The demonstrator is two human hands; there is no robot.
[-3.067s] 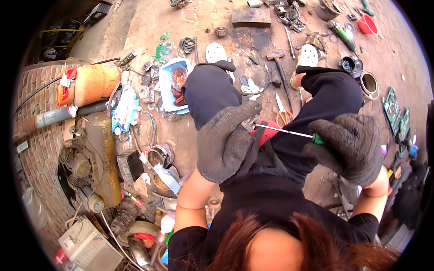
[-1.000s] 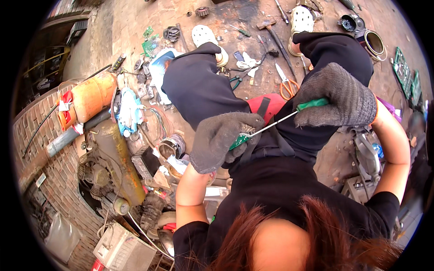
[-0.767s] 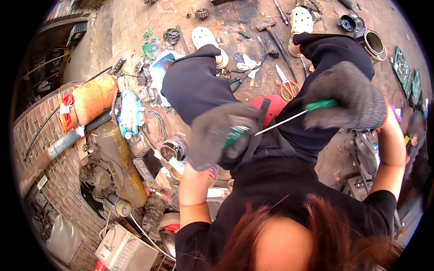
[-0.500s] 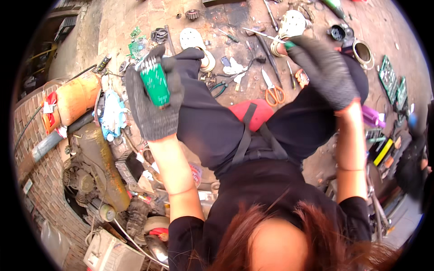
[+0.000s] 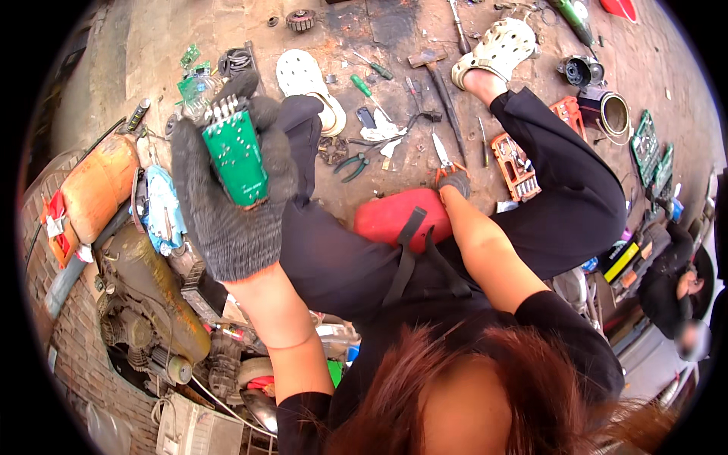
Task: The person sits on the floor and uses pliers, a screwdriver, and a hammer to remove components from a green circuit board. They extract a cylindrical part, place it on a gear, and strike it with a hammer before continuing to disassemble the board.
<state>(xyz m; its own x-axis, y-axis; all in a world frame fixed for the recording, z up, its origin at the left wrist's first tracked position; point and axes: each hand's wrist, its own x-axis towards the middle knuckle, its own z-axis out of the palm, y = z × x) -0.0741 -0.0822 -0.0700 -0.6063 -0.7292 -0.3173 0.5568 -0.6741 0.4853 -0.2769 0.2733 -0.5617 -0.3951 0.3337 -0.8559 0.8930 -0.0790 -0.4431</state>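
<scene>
A green circuit board (image 5: 236, 163) with a row of pale metal parts along its top end rests upright in my left hand (image 5: 227, 205), gloved in dark grey. The fingers curl round its sides and back. My right hand (image 5: 457, 180), in a similar glove, is down at the ground just beyond the red cushion (image 5: 394, 216). Its fingers close on the orange handles of a pair of scissors (image 5: 442, 154), whose blades point away from me and seem to lie on the ground. The fingertips are partly hidden. A green-handled screwdriver (image 5: 361, 85) lies farther off.
Around the scissors lie a hammer (image 5: 440, 80), pliers (image 5: 351, 167), a phone (image 5: 365, 117) and an orange tool case (image 5: 516, 167). An orange tank (image 5: 98, 178) and old machine parts crowd the left. More circuit boards (image 5: 647, 148) lie at right, beyond my knee; another person (image 5: 667, 277) is nearby.
My right hand has let go of the green-handled screwdriver, now on the ground, and come down and left to the scissors. The left hand still holds the circuit board.
</scene>
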